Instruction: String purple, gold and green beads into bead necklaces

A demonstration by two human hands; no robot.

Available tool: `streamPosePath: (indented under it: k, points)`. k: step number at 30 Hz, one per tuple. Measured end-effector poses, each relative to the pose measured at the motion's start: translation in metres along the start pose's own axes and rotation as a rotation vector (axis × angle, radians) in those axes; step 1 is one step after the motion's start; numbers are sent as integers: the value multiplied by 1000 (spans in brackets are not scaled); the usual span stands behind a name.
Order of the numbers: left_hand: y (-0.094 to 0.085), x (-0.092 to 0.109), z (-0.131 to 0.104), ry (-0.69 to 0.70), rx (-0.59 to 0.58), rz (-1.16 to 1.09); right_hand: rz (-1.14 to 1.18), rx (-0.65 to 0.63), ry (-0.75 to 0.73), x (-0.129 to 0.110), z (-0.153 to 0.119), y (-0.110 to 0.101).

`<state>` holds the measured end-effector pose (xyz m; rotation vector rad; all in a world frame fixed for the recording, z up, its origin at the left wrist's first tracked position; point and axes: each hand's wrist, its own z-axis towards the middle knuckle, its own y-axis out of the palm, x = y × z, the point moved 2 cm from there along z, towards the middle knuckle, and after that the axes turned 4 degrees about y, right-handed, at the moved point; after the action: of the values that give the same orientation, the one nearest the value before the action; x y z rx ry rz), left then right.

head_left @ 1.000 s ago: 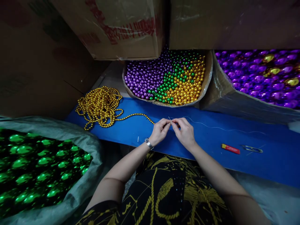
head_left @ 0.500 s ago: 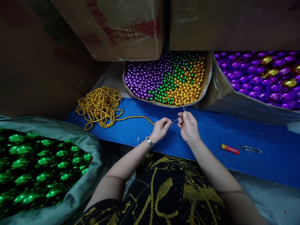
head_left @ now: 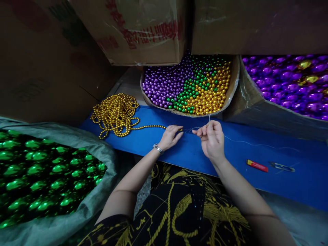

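My left hand (head_left: 171,137) lies over the end of a gold bead string (head_left: 150,126), its fingers closed on it near the middle of the blue table (head_left: 187,157). That string runs left to a heap of gold beads (head_left: 116,114). To the right, my right hand (head_left: 212,138) pinches a thin thread (head_left: 253,142) whose white end sticks up above the fingers. Fine thread loops span the small gap between the hands, and the rest trails right across the table.
Behind my hands, an open box (head_left: 232,87) holds purple, green and gold beads. Larger purple beads (head_left: 287,77) fill a box at right, green ones (head_left: 38,167) a sack at left. A red lighter (head_left: 257,165) and small snips (head_left: 283,167) lie at right. Cartons (head_left: 143,30) overhang behind.
My hands have moved apart. My left hand has shifted onto the end of the gold string, where a few beads now show at its fingertips. The camera view has shifted slightly.
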<state>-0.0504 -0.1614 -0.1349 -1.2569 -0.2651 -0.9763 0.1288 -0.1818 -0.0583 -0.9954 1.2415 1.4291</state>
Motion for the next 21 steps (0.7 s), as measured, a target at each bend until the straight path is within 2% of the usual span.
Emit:
streamPosePath:
  k: [3,6,8,11,14,18,21]
  points:
    - [8,-1,1,4,-73,21,-372,-51,-247,9,1,-1]
    - [7,6,3,10,-107,8,-893,-263,-446,23,6,-2]
    - [3,12,3,26,-123,15,-1105,-372,-513,30,10,-3]
    - [-2,18,0,51,-125,35,-1245,-390,-589,32,12,-4]
    - [-10,16,-6,63,-137,98,-1326,-384,-653,26,13,-9]
    - [-30,0,-17,24,-154,241,-1521,-430,-734,10,14,-27]
    - [-49,-15,-20,5,-141,404,-1637,-399,-847,-13,15,-44]
